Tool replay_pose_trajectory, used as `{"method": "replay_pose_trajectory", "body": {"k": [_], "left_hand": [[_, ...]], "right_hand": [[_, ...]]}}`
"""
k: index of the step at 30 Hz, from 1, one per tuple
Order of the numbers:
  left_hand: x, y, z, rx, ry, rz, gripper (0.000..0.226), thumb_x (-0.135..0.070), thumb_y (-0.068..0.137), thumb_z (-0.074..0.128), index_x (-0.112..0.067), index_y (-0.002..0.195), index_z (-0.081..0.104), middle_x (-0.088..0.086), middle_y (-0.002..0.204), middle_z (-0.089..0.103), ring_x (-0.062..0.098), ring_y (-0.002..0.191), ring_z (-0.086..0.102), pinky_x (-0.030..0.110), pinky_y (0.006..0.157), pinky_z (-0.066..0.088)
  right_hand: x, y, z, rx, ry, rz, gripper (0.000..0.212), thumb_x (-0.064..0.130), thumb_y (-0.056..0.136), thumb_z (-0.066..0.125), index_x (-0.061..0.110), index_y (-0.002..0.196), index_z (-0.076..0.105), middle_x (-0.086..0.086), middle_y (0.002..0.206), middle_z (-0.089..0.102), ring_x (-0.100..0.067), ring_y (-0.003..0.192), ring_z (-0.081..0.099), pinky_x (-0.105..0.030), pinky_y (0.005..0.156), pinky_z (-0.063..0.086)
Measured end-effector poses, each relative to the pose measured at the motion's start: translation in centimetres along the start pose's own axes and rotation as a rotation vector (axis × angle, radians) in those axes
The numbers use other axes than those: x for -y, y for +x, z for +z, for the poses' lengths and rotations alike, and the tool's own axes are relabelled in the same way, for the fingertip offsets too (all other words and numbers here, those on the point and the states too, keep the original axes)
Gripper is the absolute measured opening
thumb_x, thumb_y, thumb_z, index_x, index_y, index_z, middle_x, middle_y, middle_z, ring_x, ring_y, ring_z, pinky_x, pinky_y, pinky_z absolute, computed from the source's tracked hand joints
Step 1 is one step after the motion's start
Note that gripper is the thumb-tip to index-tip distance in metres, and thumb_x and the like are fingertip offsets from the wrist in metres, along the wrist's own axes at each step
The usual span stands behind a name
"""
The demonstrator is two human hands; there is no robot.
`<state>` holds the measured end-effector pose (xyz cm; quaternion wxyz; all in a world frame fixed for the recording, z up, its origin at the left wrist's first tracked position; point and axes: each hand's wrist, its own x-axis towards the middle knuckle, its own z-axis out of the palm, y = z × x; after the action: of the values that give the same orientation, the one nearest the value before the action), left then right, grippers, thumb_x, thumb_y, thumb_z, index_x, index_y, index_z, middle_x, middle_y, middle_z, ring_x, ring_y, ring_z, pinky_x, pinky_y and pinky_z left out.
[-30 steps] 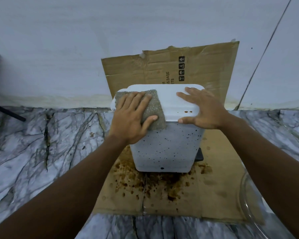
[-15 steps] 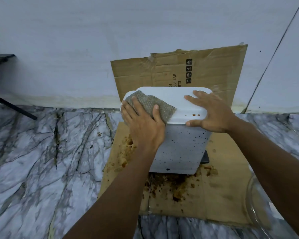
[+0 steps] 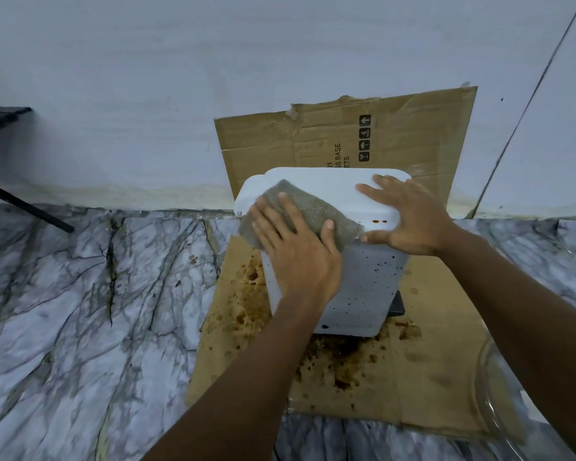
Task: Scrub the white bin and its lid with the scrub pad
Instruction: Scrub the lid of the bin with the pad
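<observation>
A white bin [image 3: 366, 287] speckled with dark spots stands on stained cardboard, with its white lid [image 3: 330, 186] closed on top. A grey scrub pad [image 3: 313, 211] lies over the lid's front left corner. My left hand [image 3: 296, 251] presses flat on the pad with straight fingers, the thumb laid along its right side. My right hand [image 3: 409, 217] rests flat on the lid's right side, fingers spread and thumb against the lid's front edge. Two small brown spots show on the lid beside that thumb.
The cardboard sheet [image 3: 429, 377] covers the marble floor [image 3: 80, 311] and runs up the white wall; brown stains sit around the bin's base. A clear glass bowl's rim [image 3: 489, 394] shows at the lower right. A black stand's leg [image 3: 24, 207] is at far left.
My left hand has slid the pad from the lid's top left toward its front corner and turned it. The right hand stays on the lid. The camera has shifted, so the bin sits further right.
</observation>
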<state>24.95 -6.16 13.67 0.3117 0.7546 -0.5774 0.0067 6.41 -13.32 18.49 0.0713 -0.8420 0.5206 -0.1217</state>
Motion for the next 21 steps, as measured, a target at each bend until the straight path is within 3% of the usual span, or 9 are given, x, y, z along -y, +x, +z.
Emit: {"method": "replay_pose_trajectory", "body": {"k": [2,4,8,12,17,21], "left_hand": [[-0.1,-0.3,0.7,0.015,0.079,0.216,0.078,-0.056,0.105,0.02,-0.005,0.161,-0.002,0.022,0.167,-0.011,0.035,0.153,-0.021,0.05,0.125,-0.01],[-0.2,0.9,0.5,0.02,0.087,0.324,0.075,-0.057,0.104,0.022,-0.008,0.161,0.013,0.019,0.168,0.007,0.033,0.156,-0.007,0.048,0.126,-0.007],[0.5,4.2,-0.7,-0.027,0.062,0.134,0.076,-0.062,0.103,0.02,-0.01,0.157,0.026,0.018,0.164,0.024,0.031,0.155,0.01,0.045,0.127,-0.002],[2.1,3.7,-1.1,-0.084,-0.128,-0.11,0.08,-0.062,0.102,0.026,-0.007,0.159,0.015,0.017,0.167,0.012,0.03,0.155,0.003,0.048,0.127,0.003],[1.6,1.9,-1.0,-0.057,-0.164,-0.179,0.086,-0.061,0.102,0.03,-0.005,0.16,-0.002,0.017,0.168,0.0,0.031,0.155,-0.012,0.049,0.127,0.001],[1.3,1.0,-0.8,-0.028,-0.072,-0.065,0.082,-0.058,0.104,0.027,-0.007,0.161,-0.001,0.02,0.168,-0.003,0.033,0.155,-0.008,0.047,0.127,-0.002]], "right_hand": [[-0.1,0.0,0.1,-0.023,0.005,-0.019,0.105,0.088,0.06,0.043,0.039,0.153,0.03,-0.002,0.163,0.024,-0.018,0.151,0.018,-0.04,0.122,0.008],[-0.2,0.0,0.1,-0.028,0.015,-0.033,0.103,0.084,0.06,0.038,0.037,0.153,0.031,-0.004,0.163,0.025,-0.019,0.151,0.02,-0.04,0.121,0.009],[-0.4,0.0,0.0,0.005,0.008,-0.021,0.107,0.091,0.063,0.053,0.04,0.153,0.028,0.0,0.164,0.021,-0.018,0.152,0.016,-0.041,0.124,0.007],[-0.2,-0.2,0.1,0.01,0.025,-0.023,0.103,0.086,0.065,0.058,0.041,0.153,0.027,0.001,0.165,0.019,-0.017,0.152,0.013,-0.04,0.123,0.003],[-0.3,-0.4,0.1,0.008,0.016,-0.021,0.103,0.083,0.067,0.06,0.04,0.154,0.025,0.001,0.165,0.018,-0.017,0.153,0.012,-0.041,0.123,0.003],[-0.4,-0.2,0.2,0.014,0.016,-0.008,0.106,0.088,0.063,0.057,0.041,0.154,0.025,0.001,0.165,0.018,-0.017,0.153,0.012,-0.041,0.124,0.004]]}}
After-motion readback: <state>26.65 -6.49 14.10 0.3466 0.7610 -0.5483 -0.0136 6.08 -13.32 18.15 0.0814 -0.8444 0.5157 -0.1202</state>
